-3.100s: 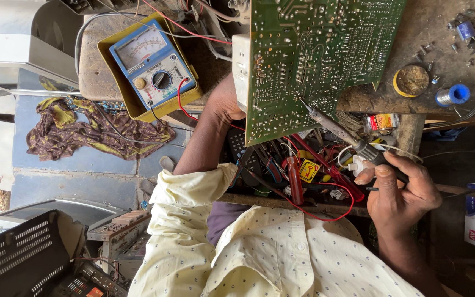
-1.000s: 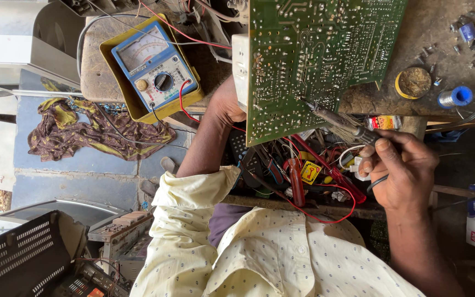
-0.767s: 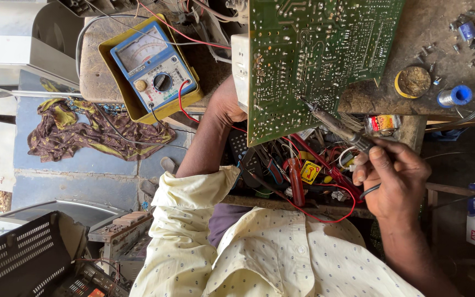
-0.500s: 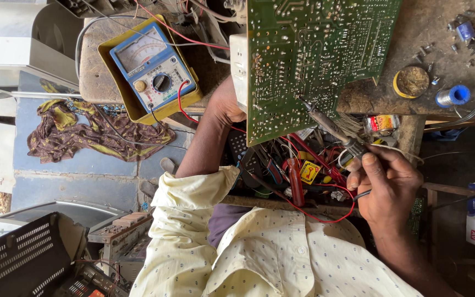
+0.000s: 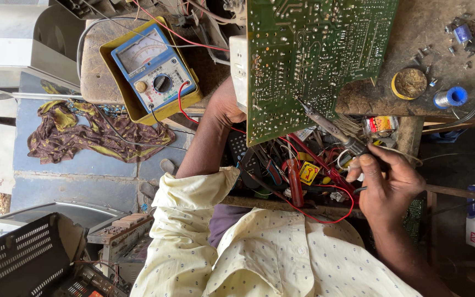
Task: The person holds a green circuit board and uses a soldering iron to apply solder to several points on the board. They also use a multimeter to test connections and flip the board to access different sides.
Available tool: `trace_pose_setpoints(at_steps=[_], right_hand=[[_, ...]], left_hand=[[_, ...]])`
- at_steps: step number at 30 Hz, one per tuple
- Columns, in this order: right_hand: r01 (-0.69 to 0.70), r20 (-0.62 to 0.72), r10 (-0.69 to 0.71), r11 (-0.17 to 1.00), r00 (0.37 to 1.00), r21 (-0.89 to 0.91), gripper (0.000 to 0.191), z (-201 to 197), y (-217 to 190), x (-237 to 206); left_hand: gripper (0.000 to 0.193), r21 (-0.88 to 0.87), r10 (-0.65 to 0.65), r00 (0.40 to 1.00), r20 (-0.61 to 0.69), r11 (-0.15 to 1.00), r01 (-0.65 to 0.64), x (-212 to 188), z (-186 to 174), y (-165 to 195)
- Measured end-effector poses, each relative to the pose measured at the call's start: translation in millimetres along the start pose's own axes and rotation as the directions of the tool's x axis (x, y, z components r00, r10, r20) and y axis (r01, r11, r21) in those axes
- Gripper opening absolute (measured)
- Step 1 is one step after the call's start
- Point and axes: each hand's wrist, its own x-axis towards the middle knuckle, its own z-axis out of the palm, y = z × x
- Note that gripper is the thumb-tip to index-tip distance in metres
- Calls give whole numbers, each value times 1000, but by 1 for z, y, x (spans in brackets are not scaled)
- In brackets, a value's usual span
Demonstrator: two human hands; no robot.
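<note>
My right hand [image 5: 388, 181] pinching a soldering iron [image 5: 331, 127] — tip touching the green circuit board [image 5: 314, 55], my left hand [image 5: 225, 104] gripping that board's edge, upright over the workbench [image 5: 430, 33], 1 yellow-cased multimeter [image 5: 152, 71] sitting beside — purple cloth [image 5: 83, 129] lying below it.

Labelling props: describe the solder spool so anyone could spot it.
Start at the big green circuit board propped on the worn brown bench. To its right lies a round yellow tin; beside it is the solder spool, the only blue reel wound with silver wire.
</note>
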Motion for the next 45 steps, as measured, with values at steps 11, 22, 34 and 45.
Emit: trace_pose_setpoints(at_steps=[11, 22, 34, 45], right_hand=[[7, 92, -9, 1000, 996, 27, 9, -26, -19, 33], [-59, 324, 91, 993, 942, -106, 8, -52, -41, 98], [-48, 417, 195, 940, 888, -337, 10, -38, -44, 151], [37, 513, 109, 963, 852, -266, 6, -45, -36, 148]], left_hand=[[44, 60, 27, 999, 34, 998, -29, -5, -4, -4], [47, 56, -9, 998, 56, 998, 5, -24, -6, 7], [39, -32, -68, 996, 61, 997, 70, -33, 2, 20], [37, -16, -82, 996, 42, 996, 82, -34, 5, 20]])
